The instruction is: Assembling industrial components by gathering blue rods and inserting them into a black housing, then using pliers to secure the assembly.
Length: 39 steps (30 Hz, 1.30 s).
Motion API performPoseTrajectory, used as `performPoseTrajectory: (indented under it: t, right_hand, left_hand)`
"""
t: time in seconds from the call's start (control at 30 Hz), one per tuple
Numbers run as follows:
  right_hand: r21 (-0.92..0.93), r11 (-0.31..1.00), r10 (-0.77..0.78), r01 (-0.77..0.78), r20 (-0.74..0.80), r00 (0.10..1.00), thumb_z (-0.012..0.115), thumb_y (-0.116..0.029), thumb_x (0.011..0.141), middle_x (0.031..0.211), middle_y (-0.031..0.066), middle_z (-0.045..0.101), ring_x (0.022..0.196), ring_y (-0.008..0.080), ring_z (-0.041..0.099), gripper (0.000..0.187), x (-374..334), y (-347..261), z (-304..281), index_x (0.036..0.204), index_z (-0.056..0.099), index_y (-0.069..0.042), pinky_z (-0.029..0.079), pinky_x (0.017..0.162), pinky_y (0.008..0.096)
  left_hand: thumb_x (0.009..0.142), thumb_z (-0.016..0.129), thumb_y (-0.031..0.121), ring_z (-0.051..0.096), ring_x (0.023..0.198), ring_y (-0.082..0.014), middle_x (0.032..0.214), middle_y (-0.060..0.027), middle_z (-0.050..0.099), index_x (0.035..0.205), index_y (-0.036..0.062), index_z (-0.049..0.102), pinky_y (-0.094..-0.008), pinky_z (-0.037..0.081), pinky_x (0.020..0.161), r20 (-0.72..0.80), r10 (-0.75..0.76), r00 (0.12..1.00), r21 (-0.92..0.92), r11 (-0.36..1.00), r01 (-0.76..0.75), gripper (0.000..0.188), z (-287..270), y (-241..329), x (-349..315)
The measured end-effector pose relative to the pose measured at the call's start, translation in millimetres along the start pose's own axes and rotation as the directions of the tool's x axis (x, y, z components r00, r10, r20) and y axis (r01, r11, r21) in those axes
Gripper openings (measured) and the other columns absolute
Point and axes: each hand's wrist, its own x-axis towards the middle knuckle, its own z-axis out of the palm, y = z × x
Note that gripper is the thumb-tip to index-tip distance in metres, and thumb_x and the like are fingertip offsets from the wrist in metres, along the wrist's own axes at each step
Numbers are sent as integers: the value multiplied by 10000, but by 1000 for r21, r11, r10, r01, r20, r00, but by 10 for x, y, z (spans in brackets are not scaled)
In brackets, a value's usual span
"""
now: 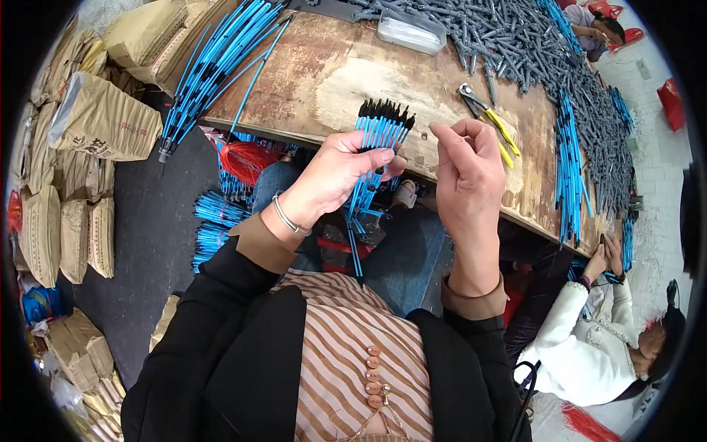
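**Holding black-tipped blue rods point(384, 130) at the near edge of the wooden desk point(309, 74)**

Has the left grip point(340, 168) closed around the bundle, with the thumb laid across the front and the fingers wrapped behind. Points the black tips toward the far side of the desk and lets the lower ends hang past the near edge, above the lap. Wears a pale bracelet point(287, 214) on the left wrist.

Holds up the right grip point(473, 168) just beside the bundle, apart from it, with the fingers half curled and the index finger bent toward the black tips. Shows nothing in that curl; cannot tell about anything small hidden behind the fingers.

Has yellow-handled pliers point(501, 132) lying just beyond the right grip, with handles spread. Faces a clear plastic box point(411, 31) farther off, beside a broad heap of dark grey pieces point(508, 51) along the far and right sides.

Has more rods nearby: a sheaf point(221, 62) at the left corner, a row point(567, 169) at the right, tied bundles point(211, 241) below the desk. Works between brown paper sacks point(103, 121) at the left and a co-worker point(582, 353) in white at the right.
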Motion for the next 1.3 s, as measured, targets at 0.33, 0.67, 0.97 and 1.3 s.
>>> performPoseTrajectory:
  t: [0.33, 0.67, 0.97, 1.3]
  right_hand:
    - [-59, 998, -10, 8, -27, 1000, 589, 76, 776, 887, 65, 540, 678, 152, 492, 191, 15, 47, 8, 923, 668, -18, 397, 567, 240]
    - [-38, 999, -12, 11, -26, 1000, 591, 69, 777, 878, 57, 547, 676, 152, 497, 194, 15, 75, -24, 926, 671, -26, 403, 570, 243]
    - [-73, 997, -39, 40, 13, 999, 588, 68, 764, 873, 54, 559, 682, 156, 513, 204, 60, 111, -55, 919, 675, -32, 412, 580, 249]
    - [-227, 934, -261, 275, 92, 961, 588, 62, 734, 868, 56, 581, 694, 185, 536, 231, 209, 231, -120, 922, 680, -34, 425, 611, 263]
  left_hand:
    - [835, 600, 14, 658, 795, -212, 862, -141, 669, 1041, -19, 606, -276, 538, 740, 2, -16, 1000, -3, 1000, 16, 209, 31, 17, 10]
    - [839, 599, 21, 665, 822, -234, 893, -153, 671, 1058, -17, 602, -299, 547, 755, 1, -32, 1000, 12, 999, 32, 222, 13, -10, 21]
    - [837, 610, 34, 668, 815, -242, 891, -158, 674, 1051, -10, 609, -307, 548, 755, 6, -42, 999, 58, 997, 42, 219, 18, 7, 24]
    - [839, 616, 47, 670, 815, -252, 891, -162, 674, 1052, -7, 613, -312, 550, 749, 16, -53, 998, 70, 996, 51, 220, 12, 27, 31]
